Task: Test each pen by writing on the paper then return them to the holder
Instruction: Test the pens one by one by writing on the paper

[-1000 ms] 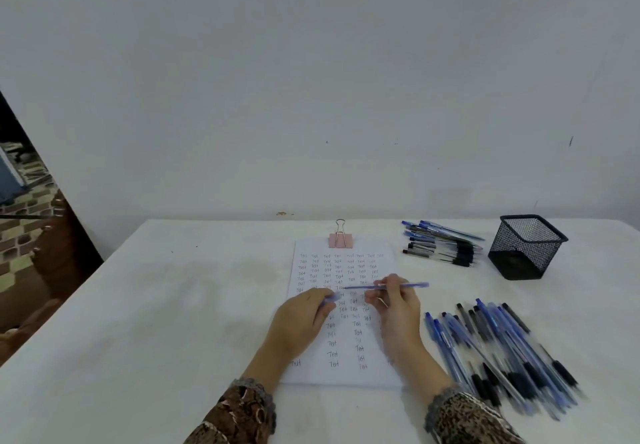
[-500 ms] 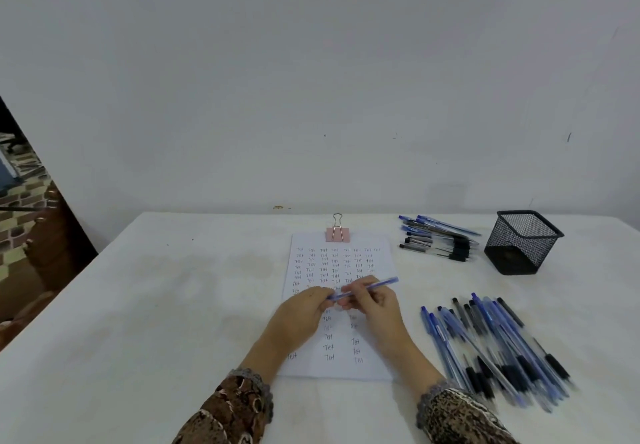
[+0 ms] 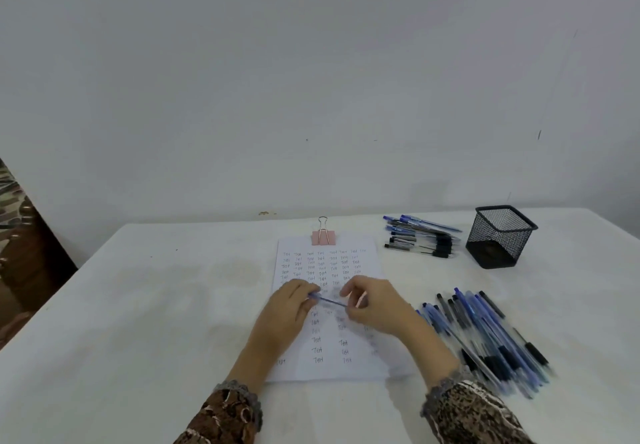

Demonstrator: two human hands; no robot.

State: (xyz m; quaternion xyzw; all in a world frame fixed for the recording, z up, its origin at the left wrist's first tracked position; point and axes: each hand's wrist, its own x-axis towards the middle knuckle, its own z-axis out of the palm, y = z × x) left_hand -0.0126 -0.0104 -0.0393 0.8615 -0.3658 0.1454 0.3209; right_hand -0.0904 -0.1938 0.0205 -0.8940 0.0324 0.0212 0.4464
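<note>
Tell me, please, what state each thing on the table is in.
blue pen: held over the paper between both hands.
left hand: pinches one end of the pen.
right hand: grips the other end.
paper: flat, mostly filled with test words.
binder clip: clamped on the paper's top edge.
mesh holder: upright, no pens sticking out.
far pens: piled beside the holder.
near pens: loose, right of the paper.

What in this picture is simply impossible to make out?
- Head view: both ends of the blue pen, covered by the left hand and right hand; capped or uncapped is unclear.
- Head view: how many pens are in the near pen pile; it is motion-blurred and overlapping.
- Head view: the words on the paper, too small, some under the hands.
- Head view: the bottom of the mesh holder, dark behind its wall.
</note>
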